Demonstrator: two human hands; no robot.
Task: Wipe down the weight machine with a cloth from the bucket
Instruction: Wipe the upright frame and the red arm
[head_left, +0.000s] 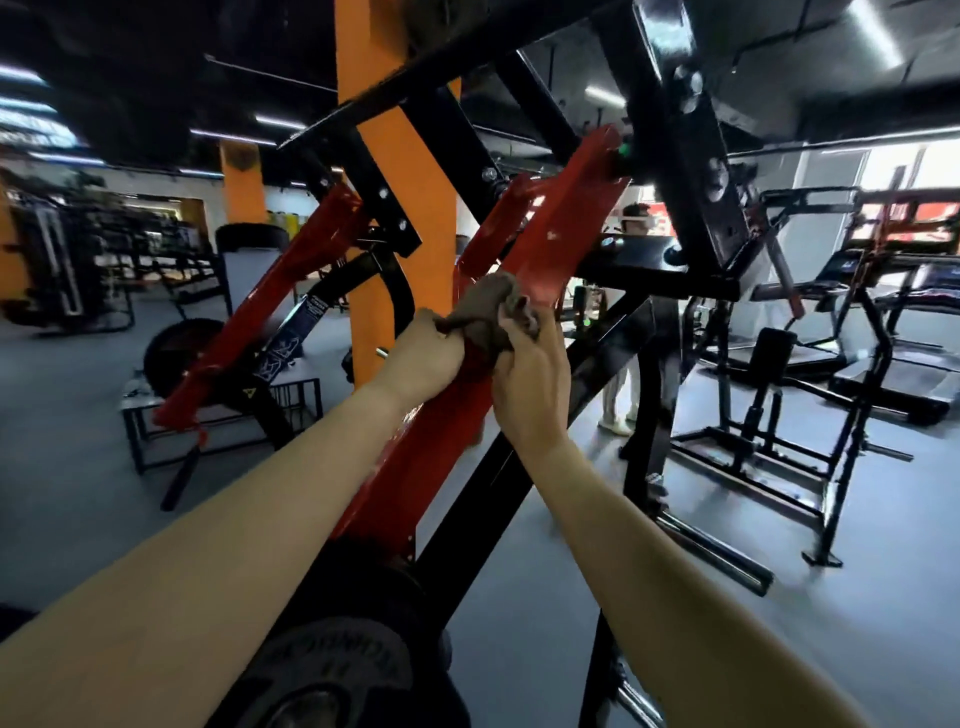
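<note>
A brown-grey cloth (485, 312) is bunched around the red lever arm (550, 228) of the weight machine, which slopes up from bottom centre to upper right. My left hand (423, 358) grips the cloth's left end against the arm. My right hand (530, 371) holds the cloth's right side, fingers curled over it and the arm. The machine's black frame (685, 171) crosses overhead. A dark weight plate (332, 680) sits on the arm's low end. No bucket is in view.
A second red lever arm (260, 322) stands to the left, beside an orange pillar (395, 171). A person (639, 332) stands behind the machine. Black machines and treadmills (893, 364) fill the right; grey floor lies between.
</note>
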